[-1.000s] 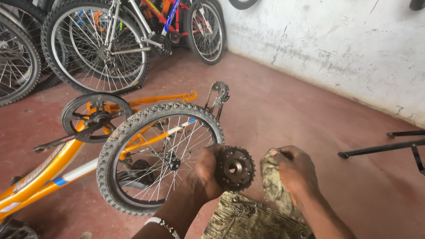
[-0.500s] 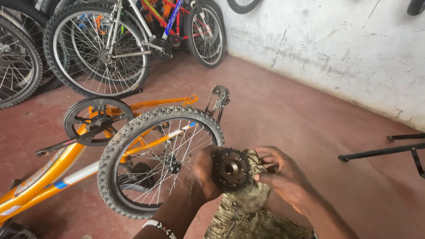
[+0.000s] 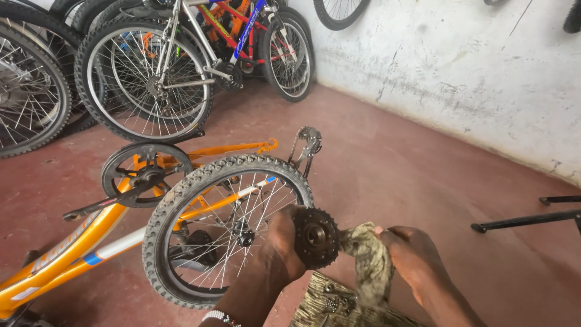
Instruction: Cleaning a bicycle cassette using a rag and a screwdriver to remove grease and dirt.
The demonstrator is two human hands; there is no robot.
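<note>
While left hand [image 3: 279, 242] clasps sprocket cluster [image 3: 316, 237], right hand [image 3: 413, 254] pinches rag [image 3: 368, 257].

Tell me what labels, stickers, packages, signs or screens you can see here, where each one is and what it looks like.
Decal on the orange bike frame: lower left, a long band, pale lettering with white and blue patches.
Decal on the blue frame tube: parked bikes at top, a narrow strip of pale markings.
No packages, signs or screens show.
</note>
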